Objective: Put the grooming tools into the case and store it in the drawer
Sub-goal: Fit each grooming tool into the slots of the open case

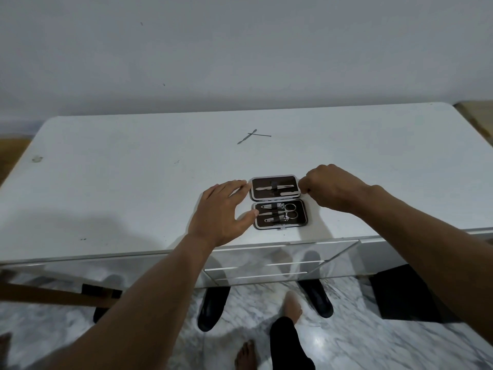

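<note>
A small dark case [278,202] with a metal rim lies open flat near the front edge of the white table [133,188]. Its near half holds scissors, clippers and other tools under a strap; its far half holds two slim tools. My left hand [221,212] is spread open against the case's left side, thumb touching the near half. My right hand [330,186] is curled at the far half's right edge, fingertips at its rim; whether it pinches anything is hidden. Two thin metal tools [253,136] lie crossed on the table farther back.
A closed drawer [266,265] with a long handle sits under the table front, just below the case. Dark shoes and bare feet stand on the marble floor. A wooden bar crosses at the lower left.
</note>
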